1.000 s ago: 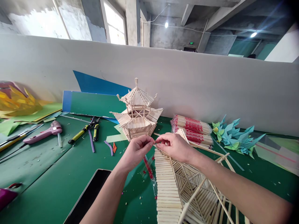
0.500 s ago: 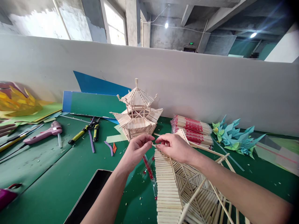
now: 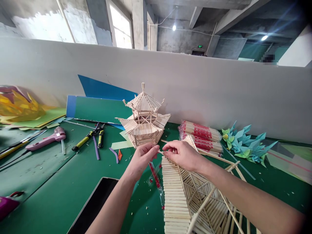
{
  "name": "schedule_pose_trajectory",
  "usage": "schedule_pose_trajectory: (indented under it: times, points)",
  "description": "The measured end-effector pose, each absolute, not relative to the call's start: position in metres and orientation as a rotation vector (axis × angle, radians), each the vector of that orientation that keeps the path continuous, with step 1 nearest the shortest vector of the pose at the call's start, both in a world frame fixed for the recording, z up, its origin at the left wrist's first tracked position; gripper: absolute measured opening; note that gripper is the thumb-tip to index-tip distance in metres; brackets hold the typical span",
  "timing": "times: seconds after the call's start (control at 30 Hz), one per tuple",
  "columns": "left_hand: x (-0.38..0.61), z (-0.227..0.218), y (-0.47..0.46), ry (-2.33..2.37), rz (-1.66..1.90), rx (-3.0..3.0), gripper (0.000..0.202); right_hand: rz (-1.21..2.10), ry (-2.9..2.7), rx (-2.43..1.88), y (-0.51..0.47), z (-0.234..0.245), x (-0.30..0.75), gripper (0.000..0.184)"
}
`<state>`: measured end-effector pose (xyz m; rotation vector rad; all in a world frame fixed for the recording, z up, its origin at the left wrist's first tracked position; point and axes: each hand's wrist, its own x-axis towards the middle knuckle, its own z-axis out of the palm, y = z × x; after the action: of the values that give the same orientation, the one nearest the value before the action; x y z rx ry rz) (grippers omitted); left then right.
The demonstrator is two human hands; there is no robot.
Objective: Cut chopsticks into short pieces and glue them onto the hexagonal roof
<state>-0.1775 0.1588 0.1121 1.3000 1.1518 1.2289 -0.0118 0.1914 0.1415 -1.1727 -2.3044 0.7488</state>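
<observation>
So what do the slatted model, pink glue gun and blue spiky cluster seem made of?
Slatted model: probably bare wood, matt, in pale sticks of varying tone. Pink glue gun: likely smooth plastic, by its evenly coloured shell. Blue spiky cluster: apparently matt paper, with thin, folded points.

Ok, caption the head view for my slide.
Left hand and right hand pinch a small stick by a slatted structure, a stick pagoda standing behind.

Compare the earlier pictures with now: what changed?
The left hand has eased slightly left, away from the right hand, baring more of the thin pale wooden stick between their fingertips. Another person's hand, at the left edge half a second ago, is gone. The pale wooden pagoda-shaped model and pink glue gun stayed put.
</observation>
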Motion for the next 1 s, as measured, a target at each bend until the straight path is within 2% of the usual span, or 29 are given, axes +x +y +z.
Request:
schedule_pose_trajectory:
  times: [0.33,1.0]
  points:
    - [-0.1762,0.1124,0.1584,1.186,1.198,1.385,0.024,0.757,-2.293,-1.181,0.1902,0.1394,-0.0113,0.018]
    - [-0.1757,0.1117,0.1583,1.198,1.180,1.417,0.023,0.787,-2.292,-1.187,0.1924,0.1385,-0.0122,0.017]
